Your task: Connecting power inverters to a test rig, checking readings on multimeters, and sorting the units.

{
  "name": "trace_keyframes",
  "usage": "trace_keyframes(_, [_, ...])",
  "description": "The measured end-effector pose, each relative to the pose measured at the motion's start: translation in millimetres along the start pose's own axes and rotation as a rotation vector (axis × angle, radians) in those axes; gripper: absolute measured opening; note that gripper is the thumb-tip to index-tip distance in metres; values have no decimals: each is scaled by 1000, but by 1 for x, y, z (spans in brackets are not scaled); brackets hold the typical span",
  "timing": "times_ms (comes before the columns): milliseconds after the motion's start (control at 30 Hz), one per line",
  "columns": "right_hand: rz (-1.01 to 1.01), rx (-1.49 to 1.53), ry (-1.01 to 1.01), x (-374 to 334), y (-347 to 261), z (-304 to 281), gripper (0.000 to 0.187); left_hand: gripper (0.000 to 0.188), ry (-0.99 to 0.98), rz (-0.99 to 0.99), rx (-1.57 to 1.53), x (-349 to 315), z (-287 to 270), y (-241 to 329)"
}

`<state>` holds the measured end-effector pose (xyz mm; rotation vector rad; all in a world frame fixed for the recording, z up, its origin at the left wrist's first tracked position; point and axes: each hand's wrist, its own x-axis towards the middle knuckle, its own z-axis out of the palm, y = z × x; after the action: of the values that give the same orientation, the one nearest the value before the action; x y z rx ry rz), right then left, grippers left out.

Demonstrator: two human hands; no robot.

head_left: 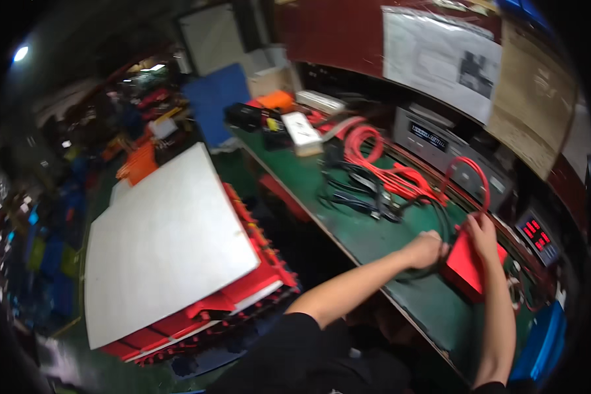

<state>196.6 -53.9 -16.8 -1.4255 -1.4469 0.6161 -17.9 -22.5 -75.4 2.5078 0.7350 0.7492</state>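
A red box (461, 268) rests on the green workbench (368, 240) at the right. My left hand (425, 250) is closed beside its left side, on a black cable (445, 220) that curves up past the fingers. At the far end of the box, my right hand (482, 234) pinches the lower end of a thick red cable (484, 180), which arches up and back toward the bench. My right forearm passes over the box's right side and hides part of it. The fingertips of both hands are slightly blurred.
Coiled red cables (368, 148) and tangled black leads (358, 190) lie farther back. A grey instrument (453, 148) and a small red-digit meter (537, 238) line the bench's rear. A white board (171, 243) covers stacked red units at left; a blue object (542, 341) sits right.
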Motion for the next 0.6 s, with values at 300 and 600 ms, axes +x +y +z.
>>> trace_keyframes(300, [251,195,26,-172,-95,63,24,30,-4,18,-2,-3,-17,-3])
trace_keyframes(600, [81,-165,-33,-144,-85,114,27,31,18,9,-391,-6,-24,4])
